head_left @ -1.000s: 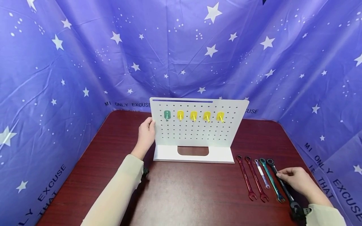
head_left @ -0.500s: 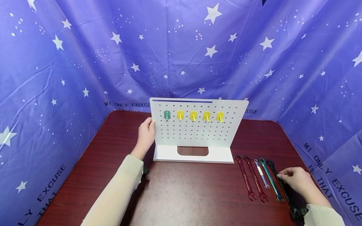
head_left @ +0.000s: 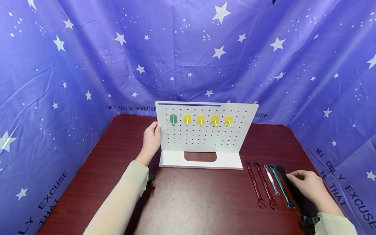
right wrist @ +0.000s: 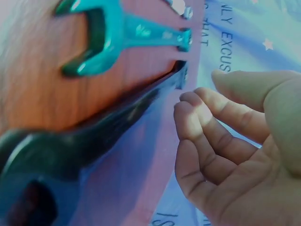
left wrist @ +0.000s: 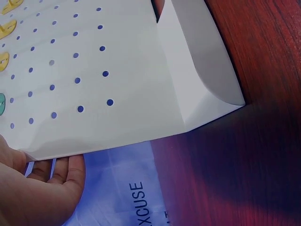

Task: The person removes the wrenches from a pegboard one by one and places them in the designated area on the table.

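Observation:
A white pegboard point(head_left: 202, 138) stands on its foot at the middle of the table. My left hand point(head_left: 151, 140) grips its left edge, thumb in front and fingers behind in the left wrist view. One green hook point(head_left: 173, 119) and several yellow hooks point(head_left: 201, 120) line its upper part with nothing hung on them. At the right lies a black ratchet wrench point(head_left: 285, 177), the outermost in a row of wrenches. My right hand point(head_left: 308, 186) is beside it; in the right wrist view thumb and loosely bent fingers are apart, with nothing between them, near the black shaft point(right wrist: 117, 115).
Left of the black wrench lie a teal wrench point(head_left: 282, 186), a small wrench with a white band point(head_left: 271, 178) and two red wrenches point(head_left: 255, 186). The dark red table point(head_left: 199, 199) is walled by a blue star-patterned cloth point(head_left: 188, 49).
The black wrench's near end, clearly visible a second ago, now looks dark and mostly hidden by the right wrist. The right fingertips have shifted slightly up and left. The left hand stays put.

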Available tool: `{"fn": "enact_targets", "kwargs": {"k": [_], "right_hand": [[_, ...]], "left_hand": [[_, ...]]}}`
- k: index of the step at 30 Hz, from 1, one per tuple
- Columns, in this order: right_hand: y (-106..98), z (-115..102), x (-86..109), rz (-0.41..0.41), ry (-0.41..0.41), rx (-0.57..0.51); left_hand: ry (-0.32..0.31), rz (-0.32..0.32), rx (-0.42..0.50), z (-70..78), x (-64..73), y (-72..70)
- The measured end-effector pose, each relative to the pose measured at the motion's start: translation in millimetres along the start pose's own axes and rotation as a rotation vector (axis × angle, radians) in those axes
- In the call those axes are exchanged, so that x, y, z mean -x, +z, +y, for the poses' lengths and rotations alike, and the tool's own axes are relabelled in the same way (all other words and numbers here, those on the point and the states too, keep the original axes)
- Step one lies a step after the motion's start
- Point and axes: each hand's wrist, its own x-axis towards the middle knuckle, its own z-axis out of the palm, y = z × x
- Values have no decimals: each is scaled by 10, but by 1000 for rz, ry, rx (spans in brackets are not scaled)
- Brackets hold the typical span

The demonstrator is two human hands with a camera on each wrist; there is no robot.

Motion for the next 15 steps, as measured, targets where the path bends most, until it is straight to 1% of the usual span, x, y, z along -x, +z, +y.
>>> {"fn": "enact_targets", "kwargs": {"k": [4, 8, 10, 15], "right_hand": [[-41, -115, 0, 2, -16, -14], [-54, -216, -23, 10, -51, -26], [-48, -267, -36, 13, -67, -34], [1, -417, -66, 19, -90, -42]], "left_hand": [[-11, 5, -13, -11, 16, -18], [-13, -11, -62, -54, 35, -78], [3, -27, -121, -87, 48, -124], [69, -90, -352, -146, 89, -239]]}}
